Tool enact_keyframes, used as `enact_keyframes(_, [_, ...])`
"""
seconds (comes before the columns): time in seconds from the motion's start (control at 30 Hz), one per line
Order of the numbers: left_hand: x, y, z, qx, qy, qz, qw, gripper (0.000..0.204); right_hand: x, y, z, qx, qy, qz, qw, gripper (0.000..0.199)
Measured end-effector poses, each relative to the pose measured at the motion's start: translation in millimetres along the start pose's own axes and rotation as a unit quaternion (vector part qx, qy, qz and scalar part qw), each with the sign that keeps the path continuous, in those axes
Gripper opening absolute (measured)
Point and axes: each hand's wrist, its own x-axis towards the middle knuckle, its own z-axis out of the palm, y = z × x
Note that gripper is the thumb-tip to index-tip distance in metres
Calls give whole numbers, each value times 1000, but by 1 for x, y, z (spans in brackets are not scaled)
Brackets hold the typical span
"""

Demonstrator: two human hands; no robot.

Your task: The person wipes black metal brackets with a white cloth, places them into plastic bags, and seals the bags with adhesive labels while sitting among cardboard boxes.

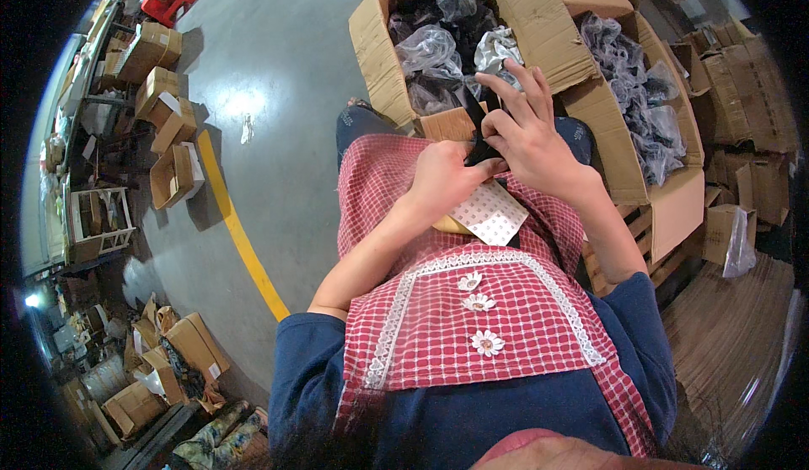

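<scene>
Over my lap both hands meet at a small black piece [482, 148] whose kind I cannot make out. My left hand [447, 177] is closed on it, thumb pointing right. Pinched at its upper part is my right hand [533, 137], thumb and index finger together and the other fingers raised. Below the hands, a white sheet with rows of small grey marks [490, 214] lies on my lap, with a yellow edge [452, 225] showing beneath it. A brown cardboard flap [447, 125] sits just beyond my left hand.
Ahead stands an open carton [371, 53] holding black items and clear plastic bags [430, 53]. Another open carton [677, 209] of bagged dark items is at the right, near stacked flat cardboard [729, 335]. Boxes [173, 179] line the left, beyond a yellow floor line [236, 225].
</scene>
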Motion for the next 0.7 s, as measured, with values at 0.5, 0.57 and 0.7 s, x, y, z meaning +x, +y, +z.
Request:
enact_keyframes(0.5, [-3,2,-2,-58,-34,-67,995,34,-3,17,-10,147,238,212,936,18])
enact_keyframes(0.57, [-4,0,-2,-143,2,-76,987,32,-20,20,-7,220,226,285,905,16])
enact_keyframes(0.7, [-4,-3,3,-247,88,-66,963,25,-58,30,0,370,65,361,853,32])
